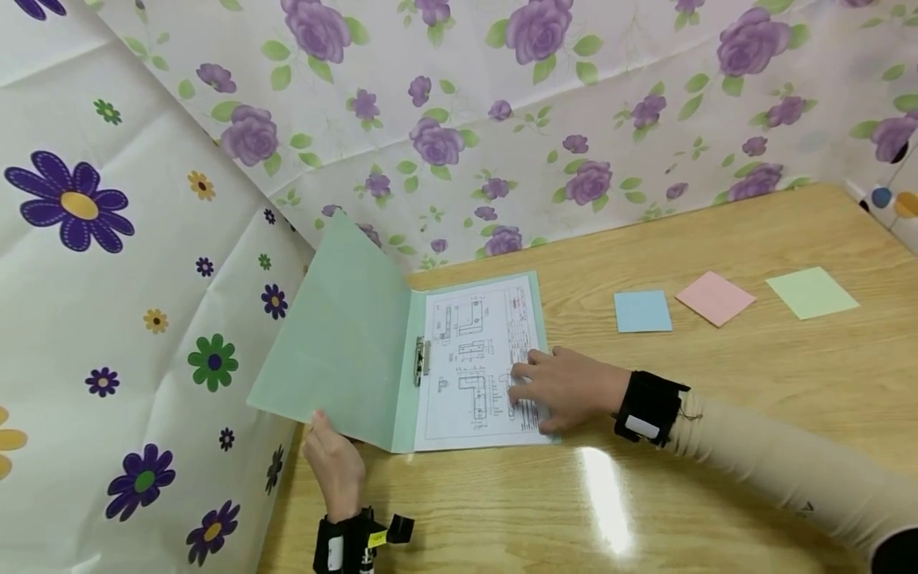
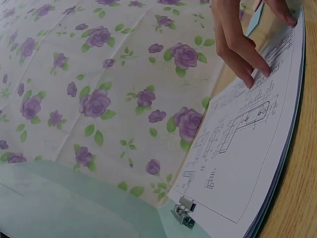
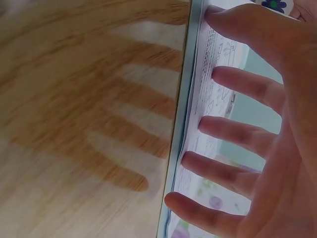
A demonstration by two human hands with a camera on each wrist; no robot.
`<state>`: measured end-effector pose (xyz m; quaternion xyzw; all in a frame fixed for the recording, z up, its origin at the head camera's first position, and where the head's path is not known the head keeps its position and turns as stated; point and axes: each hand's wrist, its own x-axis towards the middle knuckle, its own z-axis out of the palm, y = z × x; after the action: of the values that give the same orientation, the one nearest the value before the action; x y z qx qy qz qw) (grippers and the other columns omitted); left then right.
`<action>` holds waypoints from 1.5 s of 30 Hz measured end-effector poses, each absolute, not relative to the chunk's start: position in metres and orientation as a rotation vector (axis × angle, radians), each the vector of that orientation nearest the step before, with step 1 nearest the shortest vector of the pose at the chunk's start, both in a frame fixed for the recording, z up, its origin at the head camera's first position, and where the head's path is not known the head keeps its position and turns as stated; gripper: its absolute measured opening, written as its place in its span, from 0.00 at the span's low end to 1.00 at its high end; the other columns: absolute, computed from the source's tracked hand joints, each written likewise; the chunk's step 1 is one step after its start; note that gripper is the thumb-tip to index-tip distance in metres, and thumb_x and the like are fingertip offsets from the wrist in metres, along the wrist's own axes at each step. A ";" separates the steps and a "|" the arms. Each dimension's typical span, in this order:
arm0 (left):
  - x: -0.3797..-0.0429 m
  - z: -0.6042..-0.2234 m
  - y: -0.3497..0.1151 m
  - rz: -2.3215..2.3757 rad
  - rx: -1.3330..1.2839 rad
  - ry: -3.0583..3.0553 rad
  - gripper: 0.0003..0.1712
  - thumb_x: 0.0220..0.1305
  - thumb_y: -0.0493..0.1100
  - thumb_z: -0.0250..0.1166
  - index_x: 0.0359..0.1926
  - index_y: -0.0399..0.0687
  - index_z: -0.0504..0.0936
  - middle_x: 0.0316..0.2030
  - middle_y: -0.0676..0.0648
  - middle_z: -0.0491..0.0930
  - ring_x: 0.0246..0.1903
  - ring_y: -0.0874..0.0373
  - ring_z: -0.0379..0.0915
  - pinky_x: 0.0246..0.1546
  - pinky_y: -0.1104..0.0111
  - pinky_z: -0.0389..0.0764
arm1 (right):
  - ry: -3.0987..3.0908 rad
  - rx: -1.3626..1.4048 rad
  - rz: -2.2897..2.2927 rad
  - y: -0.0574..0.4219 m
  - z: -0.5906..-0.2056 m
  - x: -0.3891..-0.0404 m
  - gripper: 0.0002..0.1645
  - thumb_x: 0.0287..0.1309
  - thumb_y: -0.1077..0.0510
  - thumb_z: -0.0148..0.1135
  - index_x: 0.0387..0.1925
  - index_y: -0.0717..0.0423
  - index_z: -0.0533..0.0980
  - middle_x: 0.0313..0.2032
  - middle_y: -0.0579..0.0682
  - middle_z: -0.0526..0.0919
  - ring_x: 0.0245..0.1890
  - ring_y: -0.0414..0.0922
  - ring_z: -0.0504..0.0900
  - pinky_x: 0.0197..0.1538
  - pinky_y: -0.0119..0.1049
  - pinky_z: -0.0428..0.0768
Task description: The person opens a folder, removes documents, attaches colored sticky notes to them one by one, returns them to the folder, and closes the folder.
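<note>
A pale green folder (image 1: 344, 327) lies opened on the table, its cover raised and leaning left. My left hand (image 1: 335, 464) pinches the cover's lower edge, thumb on the inner side and the other fingers hidden behind. Inside are white sheets with a technical drawing (image 1: 466, 363), held at the spine side by a metal clip (image 1: 421, 360). Over the right side of the sheets is my right hand (image 1: 570, 391), with spread, slightly bent fingers. In the right wrist view its fingertips (image 3: 208, 124) line up along the folder's right edge.
Three square paper notes lie to the right: a blue one (image 1: 642, 311), a pink one (image 1: 715, 298) and a light green one (image 1: 812, 292). Flower-patterned sheeting (image 1: 445, 143) stands behind the wooden table (image 1: 459, 510) and along its left side.
</note>
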<state>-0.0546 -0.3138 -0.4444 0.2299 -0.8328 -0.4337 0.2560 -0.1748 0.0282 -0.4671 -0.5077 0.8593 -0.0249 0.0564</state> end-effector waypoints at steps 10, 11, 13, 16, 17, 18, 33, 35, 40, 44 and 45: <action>-0.055 -0.446 -0.314 -1.193 0.588 -2.269 0.46 0.93 0.57 0.29 0.35 0.30 0.83 0.16 0.52 0.67 0.18 0.59 0.60 0.33 0.67 0.70 | 2.605 -1.553 -0.116 0.036 -0.468 -0.175 0.29 0.64 0.38 0.79 0.64 0.35 0.84 0.72 0.51 0.83 0.62 0.53 0.80 0.53 0.51 0.85; -0.054 -0.446 -0.314 -1.191 0.587 -2.268 0.47 0.93 0.57 0.29 0.36 0.30 0.85 0.16 0.51 0.69 0.18 0.59 0.61 0.34 0.68 0.70 | 2.606 -1.551 -0.115 0.036 -0.468 -0.175 0.29 0.64 0.38 0.79 0.64 0.35 0.84 0.72 0.51 0.83 0.62 0.53 0.80 0.52 0.50 0.85; -0.054 -0.445 -0.313 -1.194 0.590 -2.269 0.46 0.93 0.57 0.29 0.32 0.31 0.82 0.16 0.51 0.68 0.18 0.59 0.61 0.34 0.68 0.70 | 2.609 -1.549 -0.113 0.038 -0.469 -0.175 0.29 0.64 0.38 0.79 0.64 0.35 0.84 0.71 0.50 0.83 0.62 0.53 0.80 0.52 0.50 0.85; -0.054 -0.446 -0.313 -1.206 0.578 -2.264 0.46 0.93 0.57 0.30 0.25 0.36 0.77 0.14 0.54 0.64 0.16 0.60 0.56 0.30 0.67 0.68 | 2.614 -1.544 -0.117 0.042 -0.469 -0.175 0.30 0.63 0.39 0.79 0.64 0.35 0.84 0.71 0.51 0.84 0.63 0.54 0.81 0.54 0.52 0.86; -0.054 -0.446 -0.313 -1.209 0.570 -2.268 0.45 0.93 0.57 0.29 0.21 0.38 0.73 0.13 0.55 0.62 0.15 0.61 0.54 0.28 0.66 0.66 | 2.615 -1.540 -0.117 0.043 -0.470 -0.175 0.30 0.63 0.39 0.80 0.65 0.35 0.84 0.71 0.51 0.84 0.64 0.54 0.81 0.55 0.53 0.86; -0.054 -0.446 -0.313 -1.215 0.566 -2.273 0.44 0.93 0.57 0.29 0.19 0.41 0.68 0.12 0.56 0.58 0.14 0.61 0.52 0.27 0.65 0.64 | 2.617 -1.535 -0.119 0.045 -0.469 -0.175 0.30 0.63 0.39 0.80 0.65 0.35 0.84 0.71 0.51 0.84 0.65 0.55 0.81 0.55 0.54 0.87; -0.051 -0.450 -0.312 -1.202 0.544 -2.325 0.44 0.94 0.52 0.31 0.22 0.36 0.76 0.13 0.52 0.63 0.14 0.62 0.46 0.28 0.66 0.63 | 2.643 -1.497 -0.091 0.069 -0.466 -0.175 0.30 0.60 0.40 0.82 0.63 0.36 0.86 0.70 0.51 0.84 0.66 0.57 0.82 0.54 0.55 0.88; -0.050 -0.450 -0.312 -1.202 0.539 -2.326 0.44 0.94 0.51 0.32 0.30 0.30 0.83 0.14 0.46 0.70 0.14 0.62 0.47 0.30 0.66 0.64 | 2.644 -1.486 -0.090 0.072 -0.465 -0.175 0.30 0.60 0.40 0.83 0.62 0.36 0.87 0.70 0.51 0.85 0.66 0.56 0.82 0.54 0.54 0.88; -0.050 -0.451 -0.313 -1.202 0.532 -2.329 0.44 0.94 0.50 0.33 0.40 0.26 0.89 0.26 0.28 0.85 0.16 0.65 0.62 0.34 0.69 0.72 | 2.645 -1.476 -0.090 0.077 -0.465 -0.175 0.29 0.59 0.39 0.83 0.61 0.37 0.87 0.70 0.51 0.84 0.65 0.56 0.82 0.53 0.53 0.86; -0.049 -0.452 -0.313 -1.213 0.537 -2.334 0.43 0.93 0.51 0.33 0.45 0.26 0.91 0.36 0.25 0.91 0.23 0.70 0.74 0.41 0.71 0.78 | 2.647 -1.465 -0.088 0.081 -0.466 -0.175 0.29 0.59 0.39 0.83 0.61 0.38 0.86 0.70 0.51 0.84 0.65 0.56 0.82 0.53 0.53 0.86; -0.049 -0.452 -0.313 -1.215 0.540 -2.335 0.43 0.93 0.51 0.33 0.46 0.27 0.91 0.39 0.26 0.91 0.27 0.71 0.78 0.43 0.72 0.79 | 2.650 -1.468 -0.088 0.083 -0.466 -0.175 0.29 0.59 0.39 0.84 0.60 0.37 0.86 0.69 0.51 0.84 0.65 0.56 0.82 0.53 0.53 0.86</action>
<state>-0.0492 -0.3129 -0.4521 0.1958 -0.8466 -0.4406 0.2255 -0.1753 0.0825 -0.4657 -0.4837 0.8730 -0.0291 0.0556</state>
